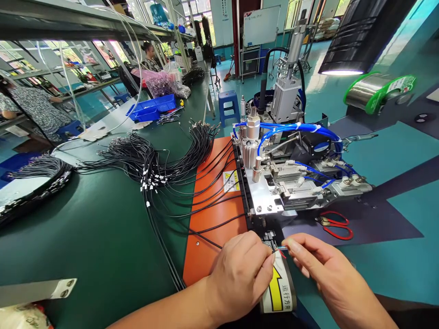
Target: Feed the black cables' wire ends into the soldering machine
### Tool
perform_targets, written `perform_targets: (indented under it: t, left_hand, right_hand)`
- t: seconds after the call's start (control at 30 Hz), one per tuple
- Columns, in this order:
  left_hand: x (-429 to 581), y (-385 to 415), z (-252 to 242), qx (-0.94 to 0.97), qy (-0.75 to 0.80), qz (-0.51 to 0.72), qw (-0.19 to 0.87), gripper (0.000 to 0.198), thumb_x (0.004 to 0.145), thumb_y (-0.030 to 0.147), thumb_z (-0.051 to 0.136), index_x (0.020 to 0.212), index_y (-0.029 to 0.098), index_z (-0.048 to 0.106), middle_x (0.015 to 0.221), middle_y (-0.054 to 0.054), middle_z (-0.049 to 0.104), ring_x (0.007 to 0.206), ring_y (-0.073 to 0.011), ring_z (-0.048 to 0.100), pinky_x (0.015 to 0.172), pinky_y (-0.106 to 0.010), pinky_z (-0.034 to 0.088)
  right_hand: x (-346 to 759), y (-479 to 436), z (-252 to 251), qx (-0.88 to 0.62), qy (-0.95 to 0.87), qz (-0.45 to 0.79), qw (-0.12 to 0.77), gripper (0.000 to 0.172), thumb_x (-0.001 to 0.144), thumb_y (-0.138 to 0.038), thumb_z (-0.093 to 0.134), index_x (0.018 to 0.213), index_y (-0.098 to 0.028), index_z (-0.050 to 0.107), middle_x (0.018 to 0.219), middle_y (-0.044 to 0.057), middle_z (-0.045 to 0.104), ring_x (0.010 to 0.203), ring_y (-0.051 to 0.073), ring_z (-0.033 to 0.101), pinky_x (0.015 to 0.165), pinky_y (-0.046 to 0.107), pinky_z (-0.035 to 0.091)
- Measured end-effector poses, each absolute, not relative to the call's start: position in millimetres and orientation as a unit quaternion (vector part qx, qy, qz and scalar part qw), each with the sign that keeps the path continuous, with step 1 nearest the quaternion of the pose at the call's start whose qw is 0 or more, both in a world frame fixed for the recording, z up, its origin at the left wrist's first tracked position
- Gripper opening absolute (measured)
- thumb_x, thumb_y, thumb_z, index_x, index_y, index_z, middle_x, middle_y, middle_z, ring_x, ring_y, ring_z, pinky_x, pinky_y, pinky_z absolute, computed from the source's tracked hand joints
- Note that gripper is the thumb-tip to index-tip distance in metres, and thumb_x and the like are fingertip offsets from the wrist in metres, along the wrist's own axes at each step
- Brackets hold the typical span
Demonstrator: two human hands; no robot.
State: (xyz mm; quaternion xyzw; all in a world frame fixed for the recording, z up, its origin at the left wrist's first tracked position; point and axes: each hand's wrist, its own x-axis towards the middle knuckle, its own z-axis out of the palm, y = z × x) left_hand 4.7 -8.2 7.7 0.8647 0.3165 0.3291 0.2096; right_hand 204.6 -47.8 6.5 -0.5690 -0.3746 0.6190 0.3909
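My left hand is closed in a pinch on the end of a black cable that runs across the orange plate. Close beside it, my right hand pinches the thin coloured wire tips at that cable's end. Both hands meet over a black fixture slot at the front of the metal machine, just above a label with a yellow arrow.
Bundles of black cables spread over the green bench. Red-handled cutters lie right of the machine. A blue tray and other seated people are further back on the left; a solder spool hangs at the right.
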Motion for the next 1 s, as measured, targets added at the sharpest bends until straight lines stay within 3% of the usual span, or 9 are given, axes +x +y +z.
perform_targets:
  t: [0.37, 0.6, 1.0]
  left_hand:
    - [4.6, -9.1, 5.5, 0.867, 0.325, 0.322, 0.195, 0.015, 0.098, 0.016, 0.051, 0.089, 0.014, 0.063, 0.077, -0.005, 0.056, 0.069, -0.0163, 0.052, 0.060, -0.029, 0.040]
    - [4.6, -8.1, 8.4, 0.871, 0.325, 0.315, 0.192, 0.016, 0.098, 0.016, 0.050, 0.089, 0.014, 0.063, 0.076, -0.005, 0.055, 0.069, -0.0167, 0.051, 0.060, -0.029, 0.039]
    - [2.6, -6.9, 10.8, 0.897, 0.314, 0.275, 0.150, 0.018, 0.097, 0.014, 0.048, 0.092, 0.013, 0.065, 0.081, -0.006, 0.055, 0.071, -0.0184, 0.047, 0.062, -0.031, 0.041]
  right_hand:
    - [201.3, -47.0, 16.9, -0.563, -0.370, 0.628, 0.391, 0.031, 0.094, -0.056, 0.061, 0.087, -0.026, 0.066, 0.077, -0.004, 0.054, 0.074, 0.012, 0.053, 0.064, 0.016, 0.044]
    - [202.7, -43.5, 12.8, -0.590, -0.437, 0.573, 0.363, 0.031, 0.092, -0.055, 0.062, 0.087, -0.025, 0.069, 0.087, 0.000, 0.066, 0.087, 0.019, 0.054, 0.078, 0.024, 0.046]
    - [208.1, -40.2, 15.1, -0.611, -0.478, 0.543, 0.322, 0.038, 0.093, -0.059, 0.059, 0.081, -0.024, 0.067, 0.079, -0.001, 0.061, 0.078, 0.018, 0.052, 0.071, 0.026, 0.044]
